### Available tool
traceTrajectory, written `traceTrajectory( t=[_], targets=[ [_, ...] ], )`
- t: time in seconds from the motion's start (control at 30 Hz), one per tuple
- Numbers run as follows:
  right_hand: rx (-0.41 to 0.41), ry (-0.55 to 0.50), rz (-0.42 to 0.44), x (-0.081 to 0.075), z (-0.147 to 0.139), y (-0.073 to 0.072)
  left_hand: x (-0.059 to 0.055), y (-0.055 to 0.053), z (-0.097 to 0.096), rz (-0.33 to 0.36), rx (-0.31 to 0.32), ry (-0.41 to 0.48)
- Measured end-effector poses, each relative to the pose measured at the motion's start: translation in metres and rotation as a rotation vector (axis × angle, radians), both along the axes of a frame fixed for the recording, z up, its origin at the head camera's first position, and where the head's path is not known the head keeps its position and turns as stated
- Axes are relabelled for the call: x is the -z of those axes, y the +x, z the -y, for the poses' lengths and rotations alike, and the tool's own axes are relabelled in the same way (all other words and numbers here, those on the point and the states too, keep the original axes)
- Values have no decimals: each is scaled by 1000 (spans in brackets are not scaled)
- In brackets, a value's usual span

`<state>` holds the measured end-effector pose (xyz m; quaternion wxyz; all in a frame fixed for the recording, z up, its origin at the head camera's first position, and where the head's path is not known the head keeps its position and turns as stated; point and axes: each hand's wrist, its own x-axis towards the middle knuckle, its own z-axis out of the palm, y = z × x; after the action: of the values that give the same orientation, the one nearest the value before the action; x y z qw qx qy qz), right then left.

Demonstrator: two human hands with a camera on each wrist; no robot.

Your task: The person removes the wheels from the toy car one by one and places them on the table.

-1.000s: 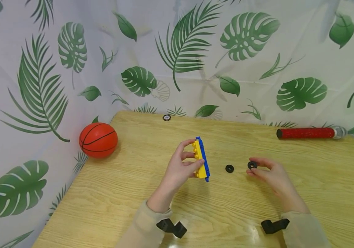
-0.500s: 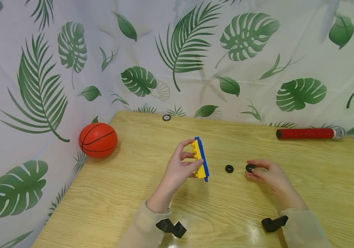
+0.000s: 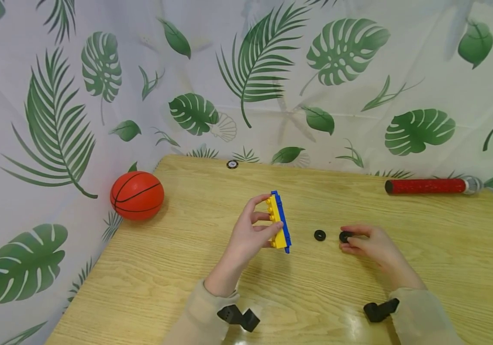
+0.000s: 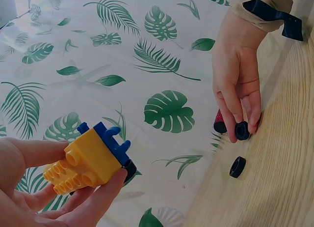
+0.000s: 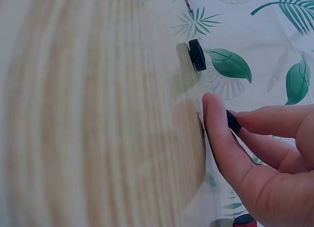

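My left hand [image 3: 249,231] grips a toy brick assembly [image 3: 279,223] by its ends, a yellow studded block joined to a blue base. In the left wrist view the yellow block [image 4: 87,160] points its studs toward the palm, and a dark round part [image 4: 129,170] shows beside the blue piece. Between thumb and fingers, my right hand [image 3: 371,243] pinches a small black toy tire [image 3: 344,236] low over the table; the fingers partly cover it. A second black tire [image 3: 320,235] lies flat on the wood between the two hands.
An orange-red basketball [image 3: 137,195] sits at the table's left edge. Along the back edge lie a round black-and-white chip [image 3: 232,164] and, at the right, a red-handled microphone [image 3: 428,186]. A leaf-print curtain [image 3: 272,86] hangs behind the wooden table [image 3: 177,268].
The right hand has lowered a little and shifted slightly left with the tire, closer to the one on the table. My left hand and the brick assembly have stayed almost still.
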<state>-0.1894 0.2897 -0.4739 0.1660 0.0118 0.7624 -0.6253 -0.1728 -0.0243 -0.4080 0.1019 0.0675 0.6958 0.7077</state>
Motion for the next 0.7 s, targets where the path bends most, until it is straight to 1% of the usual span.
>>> traceTrajectory(
  t=[0.17,0.7],
  targets=[
    [-16,23,15,0,0,-1,0,0,1,-1,1,6],
    [7,63,25,-3,2,0,-1,1,2,5,0,14]
  ],
)
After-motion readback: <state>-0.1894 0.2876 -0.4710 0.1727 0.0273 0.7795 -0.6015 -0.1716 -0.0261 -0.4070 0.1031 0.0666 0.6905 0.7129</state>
